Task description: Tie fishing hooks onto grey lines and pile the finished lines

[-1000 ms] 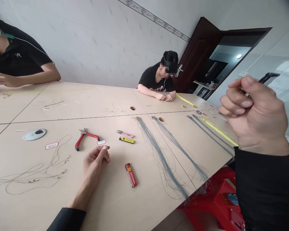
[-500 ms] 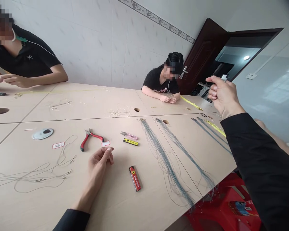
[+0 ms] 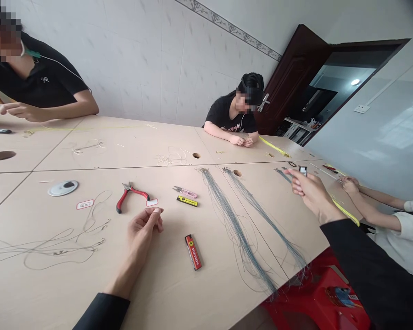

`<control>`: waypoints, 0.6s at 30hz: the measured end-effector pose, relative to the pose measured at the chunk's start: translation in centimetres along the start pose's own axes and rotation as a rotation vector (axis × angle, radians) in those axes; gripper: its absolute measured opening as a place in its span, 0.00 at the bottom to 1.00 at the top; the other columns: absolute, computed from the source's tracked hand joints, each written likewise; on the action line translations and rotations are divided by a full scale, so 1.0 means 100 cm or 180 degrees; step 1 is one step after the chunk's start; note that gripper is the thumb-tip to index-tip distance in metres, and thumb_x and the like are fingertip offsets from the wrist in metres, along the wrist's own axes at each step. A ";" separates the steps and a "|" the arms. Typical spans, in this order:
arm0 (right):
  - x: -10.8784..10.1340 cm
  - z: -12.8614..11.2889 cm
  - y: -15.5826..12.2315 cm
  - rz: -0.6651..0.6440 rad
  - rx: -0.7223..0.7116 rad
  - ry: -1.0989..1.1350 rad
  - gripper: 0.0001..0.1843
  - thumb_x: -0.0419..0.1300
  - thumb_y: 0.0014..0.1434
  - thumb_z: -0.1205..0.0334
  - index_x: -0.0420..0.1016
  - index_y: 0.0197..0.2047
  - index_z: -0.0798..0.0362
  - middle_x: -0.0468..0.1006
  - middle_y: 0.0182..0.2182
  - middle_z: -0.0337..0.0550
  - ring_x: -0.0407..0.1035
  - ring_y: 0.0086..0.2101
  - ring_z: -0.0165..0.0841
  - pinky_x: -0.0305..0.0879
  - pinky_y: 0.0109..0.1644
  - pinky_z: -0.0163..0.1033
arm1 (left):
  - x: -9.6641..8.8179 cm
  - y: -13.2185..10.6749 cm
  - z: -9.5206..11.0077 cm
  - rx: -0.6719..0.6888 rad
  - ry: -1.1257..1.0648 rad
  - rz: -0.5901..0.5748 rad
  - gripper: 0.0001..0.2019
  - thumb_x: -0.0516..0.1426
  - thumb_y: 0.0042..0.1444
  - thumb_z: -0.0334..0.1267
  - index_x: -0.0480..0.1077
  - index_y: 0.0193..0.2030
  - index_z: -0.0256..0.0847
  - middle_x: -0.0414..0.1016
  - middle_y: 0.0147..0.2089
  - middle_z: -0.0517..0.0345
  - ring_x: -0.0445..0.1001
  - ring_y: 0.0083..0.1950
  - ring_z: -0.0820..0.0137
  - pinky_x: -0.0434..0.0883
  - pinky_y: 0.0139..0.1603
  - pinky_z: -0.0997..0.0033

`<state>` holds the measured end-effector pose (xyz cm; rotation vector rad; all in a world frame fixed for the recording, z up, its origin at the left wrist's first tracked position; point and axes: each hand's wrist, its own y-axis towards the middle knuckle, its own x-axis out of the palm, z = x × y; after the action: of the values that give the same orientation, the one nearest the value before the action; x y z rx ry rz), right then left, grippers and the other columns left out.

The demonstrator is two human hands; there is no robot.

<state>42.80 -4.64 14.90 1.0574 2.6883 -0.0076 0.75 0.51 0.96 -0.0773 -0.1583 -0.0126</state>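
Note:
My left hand (image 3: 142,227) rests on the table with thumb and fingertips pinched together; what they hold, if anything, is too small to see. My right hand (image 3: 313,192) is raised over the table's right side, closed around a lighter (image 3: 303,171) whose metal top sticks up above the fist. Just beyond my left hand lie red-handled pliers (image 3: 133,191) and a small white label (image 3: 152,202). A red lighter (image 3: 193,253) lies right of that hand. Farther off are a yellow lighter (image 3: 187,200) and pink thread snips (image 3: 186,192).
Bundles of grey-blue cord (image 3: 239,229) run along the table's right part, one more bundle (image 3: 261,208) beside them. Loose cords with metal clasps (image 3: 65,247) and a pale disc (image 3: 62,188) lie left. Co-workers sit across and at right. A red stool (image 3: 316,293) stands beside the table edge.
My right hand has come down with the lighter from in front of the doorway to lower over the table. A co-worker's arms at right now show more. My left hand has stayed put.

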 end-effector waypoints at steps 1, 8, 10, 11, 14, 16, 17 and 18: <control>-0.007 0.011 -0.005 -0.0026 0.0086 -0.0047 0.16 0.72 0.49 0.52 0.73 0.30 0.53 0.53 0.18 0.29 0.46 0.17 0.21 0.41 0.16 0.28 | 0.000 0.000 0.000 -0.0010 -0.0005 0.0000 0.14 0.62 0.53 0.49 0.73 0.33 0.39 0.68 0.24 0.61 0.65 0.27 0.72 0.65 0.33 0.74; -0.029 0.019 -0.031 -0.0430 0.0271 -0.0063 0.13 0.71 0.49 0.54 0.73 0.28 0.50 0.54 0.18 0.32 0.46 0.18 0.24 0.40 0.18 0.35 | 0.002 -0.003 0.005 0.0039 0.0140 0.0016 0.14 0.61 0.53 0.49 0.72 0.29 0.40 0.68 0.23 0.60 0.65 0.28 0.71 0.65 0.35 0.72; -0.026 -0.010 -0.034 -0.0525 -0.0008 0.0146 0.12 0.71 0.50 0.54 0.75 0.29 0.51 0.54 0.18 0.33 0.46 0.18 0.25 0.39 0.19 0.37 | 0.003 -0.003 0.006 0.0035 0.0150 0.0054 0.14 0.62 0.52 0.49 0.71 0.26 0.40 0.68 0.23 0.59 0.66 0.30 0.70 0.66 0.36 0.72; -0.024 -0.028 -0.034 -0.0475 -0.0213 0.0275 0.13 0.71 0.50 0.54 0.75 0.30 0.52 0.52 0.18 0.32 0.45 0.19 0.24 0.39 0.20 0.37 | 0.003 -0.003 0.006 0.0041 0.0155 0.0072 0.15 0.62 0.52 0.49 0.70 0.25 0.40 0.68 0.23 0.58 0.68 0.32 0.69 0.67 0.36 0.72; -0.017 -0.082 -0.035 -0.0415 -0.0844 0.0654 0.09 0.68 0.57 0.56 0.77 0.35 0.53 0.49 0.17 0.30 0.43 0.19 0.24 0.40 0.21 0.36 | 0.004 -0.004 0.007 0.0096 0.0186 0.0087 0.17 0.62 0.52 0.51 0.69 0.22 0.41 0.66 0.23 0.56 0.72 0.41 0.63 0.67 0.36 0.72; -0.011 -0.108 -0.034 -0.0401 -0.1096 0.0719 0.06 0.66 0.60 0.59 0.77 0.35 0.53 0.48 0.17 0.29 0.42 0.18 0.23 0.39 0.22 0.36 | 0.005 -0.003 0.007 0.0109 0.0190 0.0076 0.18 0.62 0.52 0.52 0.68 0.22 0.41 0.66 0.23 0.55 0.72 0.45 0.61 0.66 0.36 0.73; -0.007 -0.116 -0.032 -0.0399 -0.1141 0.0701 0.06 0.65 0.60 0.60 0.77 0.35 0.54 0.49 0.17 0.29 0.42 0.18 0.23 0.38 0.22 0.36 | 0.005 -0.003 0.007 0.0105 0.0193 0.0071 0.18 0.62 0.52 0.52 0.68 0.21 0.41 0.66 0.23 0.55 0.72 0.45 0.60 0.66 0.35 0.73; -0.003 -0.120 -0.030 -0.0401 -0.1134 0.0661 0.06 0.65 0.61 0.61 0.77 0.35 0.54 0.49 0.17 0.29 0.42 0.18 0.23 0.37 0.22 0.36 | 0.005 -0.003 0.007 0.0097 0.0195 0.0068 0.18 0.62 0.51 0.52 0.68 0.22 0.41 0.66 0.23 0.55 0.72 0.44 0.61 0.66 0.35 0.73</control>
<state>38.18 -5.90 26.36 0.8167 2.7856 0.5647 1.12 0.30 1.79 -0.0480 -0.0963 0.0089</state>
